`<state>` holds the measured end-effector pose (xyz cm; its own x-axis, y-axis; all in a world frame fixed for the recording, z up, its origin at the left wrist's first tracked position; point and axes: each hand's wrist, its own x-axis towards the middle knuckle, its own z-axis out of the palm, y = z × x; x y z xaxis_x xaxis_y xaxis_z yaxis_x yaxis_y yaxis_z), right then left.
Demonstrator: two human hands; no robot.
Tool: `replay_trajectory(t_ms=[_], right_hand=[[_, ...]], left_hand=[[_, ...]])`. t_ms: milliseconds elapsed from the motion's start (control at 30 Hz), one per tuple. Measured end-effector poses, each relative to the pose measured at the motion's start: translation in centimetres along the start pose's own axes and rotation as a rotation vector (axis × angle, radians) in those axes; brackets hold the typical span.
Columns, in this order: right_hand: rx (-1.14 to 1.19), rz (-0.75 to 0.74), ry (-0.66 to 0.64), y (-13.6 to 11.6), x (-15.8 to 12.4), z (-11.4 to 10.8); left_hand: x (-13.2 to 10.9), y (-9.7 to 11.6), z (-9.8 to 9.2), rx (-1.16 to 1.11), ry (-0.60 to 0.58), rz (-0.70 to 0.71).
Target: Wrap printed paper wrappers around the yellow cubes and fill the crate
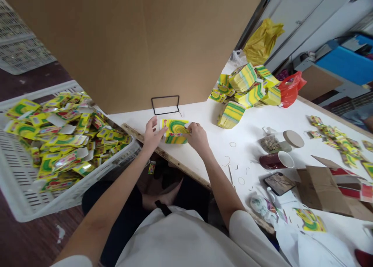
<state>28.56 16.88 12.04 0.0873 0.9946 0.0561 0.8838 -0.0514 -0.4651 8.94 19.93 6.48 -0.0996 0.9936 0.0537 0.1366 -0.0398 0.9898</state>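
Note:
A yellow and green printed carton (176,132) lies at the white table's near edge, between my two hands. My right hand (198,138) pinches its right end, where a small white flap shows by the fingertips. At the left end is my left hand (153,134), with its thumb against the carton and its fingers spread away from it. Just behind stands a black wire frame (165,97), close to a tall brown cardboard panel (145,45).
On the left, a white plastic basket (17,189) holds many small yellow-green cartons. Bundles of flat cartons (231,115) are piled at the back right. Farther right are a glass jar (271,143), a dark red cup (272,161), a phone (279,183) and folded cardboard (323,189).

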Motion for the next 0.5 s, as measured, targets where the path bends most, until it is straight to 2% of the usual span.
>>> replay_trajectory(t_ms=[67, 133, 200, 267, 367, 433, 500], right_hand=[[0.152, 0.001, 0.024, -0.2, -1.2, -0.7], [0.382, -0.036, 0.020, -0.8, -3.1, -0.8], [0.582, -0.107, -0.042, -1.9, -5.4, -0.2], [0.705, -0.186, -0.158, -3.2, -7.7, 1.2], [0.799, -0.263, -0.282, -4.6, -10.2, 3.6], [0.833, -0.272, -0.255, -5.1, -11.0, 4.7], [0.848, -0.272, -0.206, -5.2, -11.2, 5.1]], left_hand=[[-2.9, 0.4, -0.5, -0.103, 0.144, 0.131], [-6.1, 0.6, -1.1, -0.236, 0.190, 0.202], [-8.9, 0.9, -1.5, -0.373, 0.185, 0.176], [-10.9, 1.3, -1.8, -0.503, 0.176, 0.066], [-12.0, 1.8, -2.1, -0.603, 0.169, -0.105], [-12.2, 2.0, -2.3, -0.595, 0.176, -0.144], [-12.3, 1.8, -2.3, -0.566, 0.201, -0.119]])
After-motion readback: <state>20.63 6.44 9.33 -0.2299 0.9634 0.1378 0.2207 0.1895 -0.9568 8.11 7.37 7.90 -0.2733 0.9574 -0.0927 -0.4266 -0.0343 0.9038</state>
